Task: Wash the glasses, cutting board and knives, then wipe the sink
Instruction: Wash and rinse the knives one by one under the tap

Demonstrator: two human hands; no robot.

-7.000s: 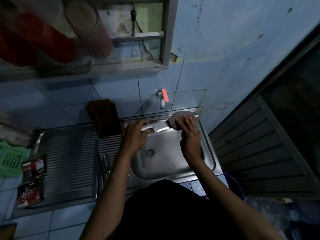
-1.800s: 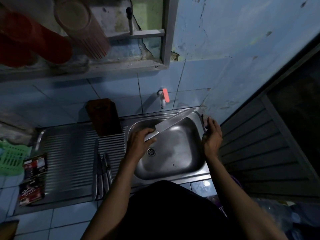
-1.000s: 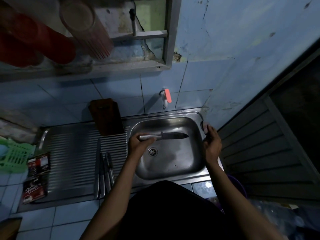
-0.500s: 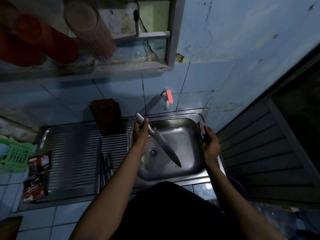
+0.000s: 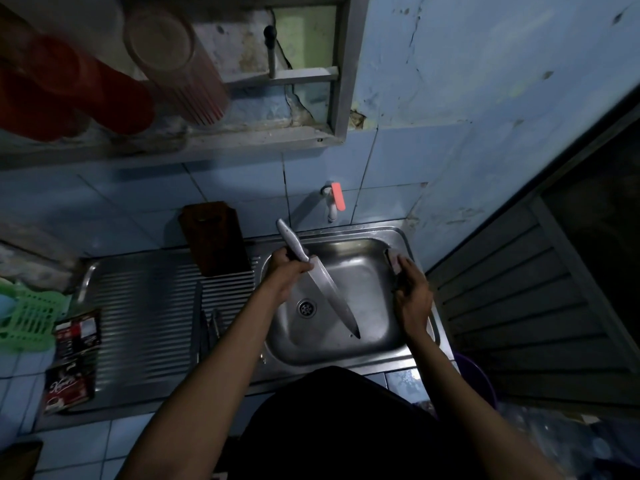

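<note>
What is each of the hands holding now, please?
Left hand: closed around the handle of the knife, blade pointing down into the sink.
Right hand: closed on a sponge at the sink's right edge.

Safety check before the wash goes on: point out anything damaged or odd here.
The blue wall is cracked, with a broken patch beside the grey metal shelf frame. The left hand holds the large steel kitchen knife point-down over the steel sink. Nothing looks spilled.
</note>
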